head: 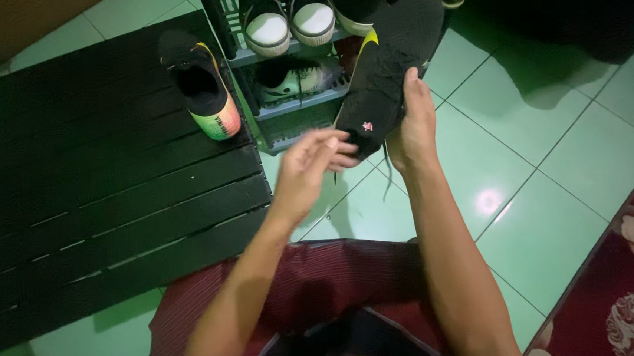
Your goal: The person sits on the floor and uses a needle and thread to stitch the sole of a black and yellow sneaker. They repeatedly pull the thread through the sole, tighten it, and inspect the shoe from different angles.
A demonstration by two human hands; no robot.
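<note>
Green floor tiles [509,164] w/ black slatted pallet [109,185] at 9 o'clock, shoe rack [290,105] at 12. Head view: right hand [411,123] grips black knit shoe [387,69] from its right side, thumb pressed on upper, fingers wrapped behind; shoe runs up toward 1 o'clock above the palm. Left hand [309,167] fingers loosely spread, tips touching shoe's heel end. Multicolour shoe [203,89] on pallet at 11. Red patterned rug [629,275] at 4.
</note>
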